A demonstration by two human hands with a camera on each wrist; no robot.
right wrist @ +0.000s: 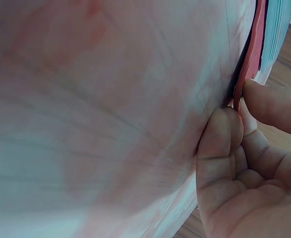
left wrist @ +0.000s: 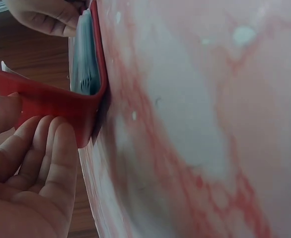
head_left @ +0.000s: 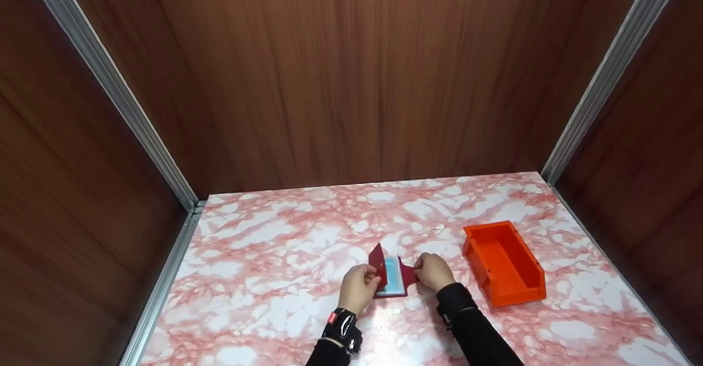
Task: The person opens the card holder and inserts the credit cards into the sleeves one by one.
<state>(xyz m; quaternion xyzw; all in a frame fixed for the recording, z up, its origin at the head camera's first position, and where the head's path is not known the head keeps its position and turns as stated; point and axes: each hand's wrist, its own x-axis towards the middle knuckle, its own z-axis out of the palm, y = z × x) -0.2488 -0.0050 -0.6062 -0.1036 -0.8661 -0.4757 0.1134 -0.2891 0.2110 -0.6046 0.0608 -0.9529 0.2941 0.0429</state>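
A red card holder (head_left: 403, 292) lies spread on the table in front of me, its clear plastic sleeves (head_left: 393, 275) showing between the cover and a narrow tab. My left hand (head_left: 357, 286) pinches the raised front cover (left wrist: 51, 101) between thumb and fingers, and the cover tilts up from the sleeves. On the other side, my right hand (head_left: 435, 271) pinches the end of the closing tab (head_left: 407, 273). In the right wrist view the thumb and curled fingers meet on the red edge (right wrist: 247, 69), low over the tabletop.
An orange open bin (head_left: 505, 261) stands right of my right hand. The table (head_left: 263, 289) has a red-and-white marbled top. Brown wood-grain panels (head_left: 340, 80) rise behind it and on both sides, with metal posts at the corners.
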